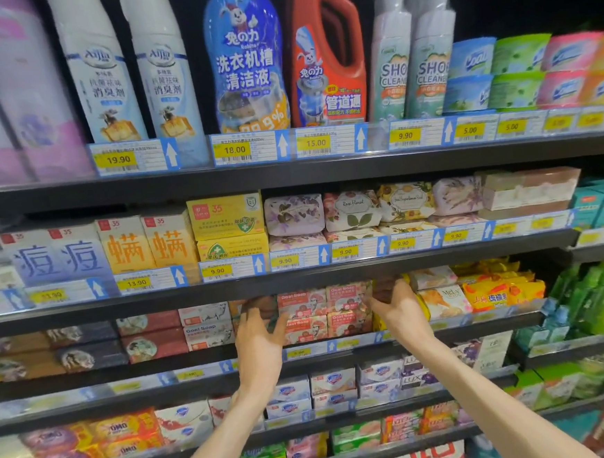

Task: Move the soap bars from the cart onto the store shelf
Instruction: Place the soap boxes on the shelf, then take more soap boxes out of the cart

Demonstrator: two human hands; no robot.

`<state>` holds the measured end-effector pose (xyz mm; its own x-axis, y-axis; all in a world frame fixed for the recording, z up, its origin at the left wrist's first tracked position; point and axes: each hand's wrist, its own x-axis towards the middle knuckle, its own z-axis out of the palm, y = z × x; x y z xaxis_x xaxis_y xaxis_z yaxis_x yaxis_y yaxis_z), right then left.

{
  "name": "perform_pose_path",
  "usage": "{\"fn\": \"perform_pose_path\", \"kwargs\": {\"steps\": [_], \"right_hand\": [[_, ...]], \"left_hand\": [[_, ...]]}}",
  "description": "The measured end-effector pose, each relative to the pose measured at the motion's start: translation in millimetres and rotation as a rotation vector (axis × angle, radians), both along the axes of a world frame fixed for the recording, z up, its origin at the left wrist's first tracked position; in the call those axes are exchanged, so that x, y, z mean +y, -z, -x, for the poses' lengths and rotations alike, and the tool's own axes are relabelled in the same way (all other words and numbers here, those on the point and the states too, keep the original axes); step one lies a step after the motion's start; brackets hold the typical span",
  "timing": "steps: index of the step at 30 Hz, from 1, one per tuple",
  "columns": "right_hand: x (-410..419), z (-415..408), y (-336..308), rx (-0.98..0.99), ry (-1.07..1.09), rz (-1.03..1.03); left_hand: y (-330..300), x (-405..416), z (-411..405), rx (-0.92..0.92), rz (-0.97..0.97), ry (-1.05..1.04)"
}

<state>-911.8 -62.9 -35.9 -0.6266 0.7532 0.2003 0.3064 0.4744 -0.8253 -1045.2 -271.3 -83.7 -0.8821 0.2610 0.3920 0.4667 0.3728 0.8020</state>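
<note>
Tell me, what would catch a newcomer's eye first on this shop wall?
Two bare hands, the left hand and the right hand, reach into the middle shelf on either side of a block of pink Goat Soap boxes. On the top shelf, a tall blue bottle with a cartoon rabbit stands beside a bright red jug. Yellow price tags line the shelf edges.

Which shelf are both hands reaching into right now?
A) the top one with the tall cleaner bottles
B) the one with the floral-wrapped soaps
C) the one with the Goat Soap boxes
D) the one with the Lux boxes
C: the left hand and the right hand flank the stacked Goat Soap boxes, one shelf below the floral-wrapped soaps.
</note>
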Motion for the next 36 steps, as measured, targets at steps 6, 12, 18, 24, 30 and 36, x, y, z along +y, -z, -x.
{"fn": "perform_pose_path", "kwargs": {"steps": [6, 12, 18, 24, 30, 36], "right_hand": [[-46.7, -20.7, 7.3, 0.071, -0.286, -0.333], [-115.7, 2.9, 34.7, -0.058, -0.733, -0.559], [-230.6, 14.2, 54.0, -0.122, -1.028, -0.632], [-376.5, 27.0, 66.7, -0.117, -1.313, -0.688], [-544.4, 20.3, 60.5, -0.062, -1.596, -0.765], [-725.3, 8.2, 64.7, 0.027, -1.767, -0.852]], "left_hand": [[-9.5, -54.7, -22.9, 0.130, 0.097, -0.068], [8.6, -153.5, -64.7, 0.230, 0.348, -0.236], [33.6, -296.8, -129.3, 0.220, 0.488, -0.443], [38.7, -443.1, -201.2, 0.038, 0.577, -0.695], [45.1, -577.9, -264.8, -0.070, 0.591, -0.877], [49.4, -724.4, -308.8, -0.055, 0.597, -0.984]]}}
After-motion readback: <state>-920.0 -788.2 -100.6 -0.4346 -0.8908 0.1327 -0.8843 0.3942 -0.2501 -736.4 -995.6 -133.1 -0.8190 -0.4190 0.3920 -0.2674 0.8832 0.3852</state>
